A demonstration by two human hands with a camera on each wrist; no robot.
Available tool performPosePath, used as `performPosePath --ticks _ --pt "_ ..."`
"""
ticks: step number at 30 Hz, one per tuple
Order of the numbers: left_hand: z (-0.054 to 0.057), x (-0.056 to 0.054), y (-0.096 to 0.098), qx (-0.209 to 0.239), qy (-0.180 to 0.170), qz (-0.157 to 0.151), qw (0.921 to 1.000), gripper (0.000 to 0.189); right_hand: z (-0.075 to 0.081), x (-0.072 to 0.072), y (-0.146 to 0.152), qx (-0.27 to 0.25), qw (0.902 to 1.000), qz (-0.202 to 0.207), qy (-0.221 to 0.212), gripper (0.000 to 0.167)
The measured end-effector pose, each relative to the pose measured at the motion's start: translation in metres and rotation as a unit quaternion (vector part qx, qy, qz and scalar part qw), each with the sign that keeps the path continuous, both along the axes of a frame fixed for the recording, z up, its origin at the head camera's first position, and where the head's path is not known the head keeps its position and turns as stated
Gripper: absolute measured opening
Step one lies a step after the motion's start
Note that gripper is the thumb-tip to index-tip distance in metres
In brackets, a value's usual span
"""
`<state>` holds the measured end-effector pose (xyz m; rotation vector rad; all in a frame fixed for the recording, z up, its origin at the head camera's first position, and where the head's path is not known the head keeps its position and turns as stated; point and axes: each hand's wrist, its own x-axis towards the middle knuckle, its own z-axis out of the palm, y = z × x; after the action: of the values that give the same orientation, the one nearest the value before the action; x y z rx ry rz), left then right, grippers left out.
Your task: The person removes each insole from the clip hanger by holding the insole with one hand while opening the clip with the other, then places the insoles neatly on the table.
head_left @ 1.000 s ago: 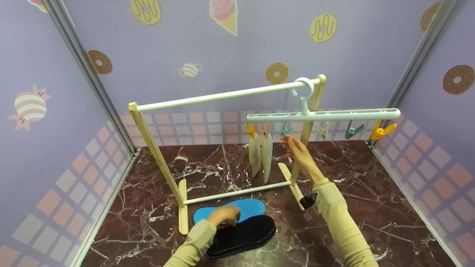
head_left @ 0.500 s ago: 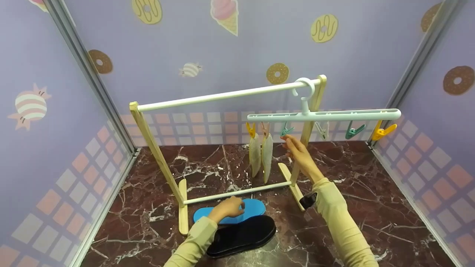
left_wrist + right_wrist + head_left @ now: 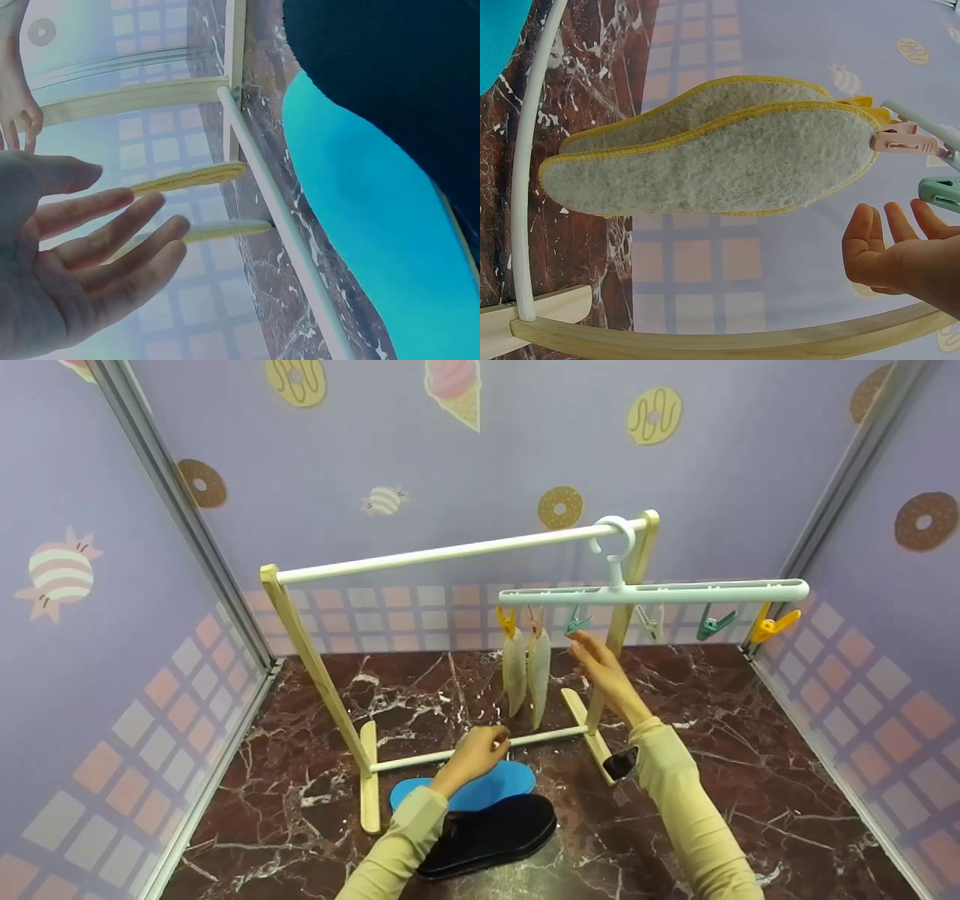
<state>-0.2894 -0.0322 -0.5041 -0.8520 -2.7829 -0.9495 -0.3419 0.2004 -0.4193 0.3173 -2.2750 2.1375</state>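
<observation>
My left hand (image 3: 480, 754) is raised over the blue insole (image 3: 511, 784), its fingers loosely bent and nothing in them. In the left wrist view the palm and spread fingers show plainly. The black insole (image 3: 499, 832) lies in front, partly beside the blue one. My right hand (image 3: 606, 669) is up at the mint-green clothespin (image 3: 577, 620). Its fingertips are close below that clothespin; whether they touch is unclear. Two fleece insoles (image 3: 705, 165) with yellow edging hang to its left, one from a yellow clothespin (image 3: 506, 622), the other from a pink clothespin (image 3: 900, 142).
A pale hanger (image 3: 675, 594) hooks over the top bar of a wooden rack (image 3: 450, 553), near its right post. Along its right half hang a white clothespin (image 3: 651, 622), a dark green clothespin (image 3: 716, 622) and a yellow one. Patterned walls enclose the marble surface (image 3: 315, 825).
My left hand has risen from the insoles toward the rack's lower bar, with nothing in it. My right hand stays near the mint-green clothespin, its fingers slightly lower and looser. The insoles stay put.
</observation>
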Motion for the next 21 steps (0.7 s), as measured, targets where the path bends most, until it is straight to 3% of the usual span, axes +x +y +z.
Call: performPosePath --ticks 11,21 --pt "0.001 -0.011 0.016 0.075 0.004 0.003 0.9972 0.022 -0.002 -0.001 -0.001 0.019 0.9995 0.008 0.025 0.044" --pt "0.002 -0.02 0.029 0.121 0.049 0.028 0.9911 0.028 -0.003 -0.003 -0.005 0.019 0.9994 0.012 0.026 0.043"
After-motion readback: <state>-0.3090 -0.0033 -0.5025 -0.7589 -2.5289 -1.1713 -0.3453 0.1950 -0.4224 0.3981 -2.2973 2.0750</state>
